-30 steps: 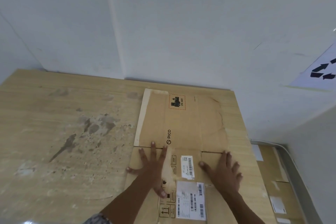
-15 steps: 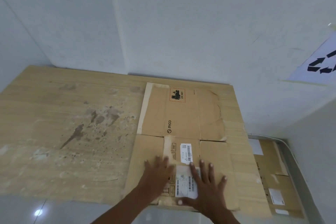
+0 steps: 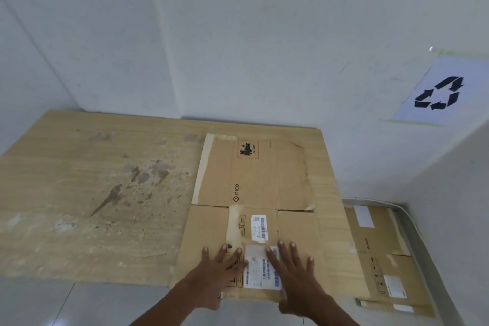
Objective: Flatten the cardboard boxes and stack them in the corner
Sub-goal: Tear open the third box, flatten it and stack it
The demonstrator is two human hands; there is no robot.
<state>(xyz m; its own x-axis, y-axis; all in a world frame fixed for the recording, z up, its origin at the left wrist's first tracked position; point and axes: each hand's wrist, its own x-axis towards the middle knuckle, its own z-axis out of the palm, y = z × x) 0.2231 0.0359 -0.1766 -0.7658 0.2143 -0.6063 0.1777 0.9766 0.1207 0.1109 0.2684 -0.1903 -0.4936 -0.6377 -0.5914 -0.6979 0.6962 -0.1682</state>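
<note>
At the near edge of the flattened cardboard box (image 3: 254, 217), both hands lie palm down with fingers spread, pressing flat and gripping nothing; the left hand (image 3: 215, 276) rests on the printed handling marks just left of a white shipping label (image 3: 262, 267), its fingertips touching the label's left edge; the right hand (image 3: 296, 276) lies just beside it, its inner fingers over the label's right side and its thumb curled at the box's near edge; the two hands are close together but not touching, with the label showing between them. Beyond the fingertips the box stretches away toward the wall; a smaller barcode label (image 3: 259, 228) sits just ahead of the hands, and farther on the far flaps carry a PICO logo (image 3: 236, 192) and a red-bordered hazard mark (image 3: 247, 149). Under the box and spreading wide to the left of the hands lies a large stained wooden board (image 3: 92, 193); the box occupies the board's right part, near the hands' side hanging slightly over the board's near edge onto the grey floor (image 3: 66, 304). To the right of the right hand, lower down in the corner against the wall, lies another flattened box (image 3: 381, 251) with white labels. Above that, on the white wall (image 3: 238, 34), a sheet with a recycling symbol (image 3: 439, 96) is taped.
</note>
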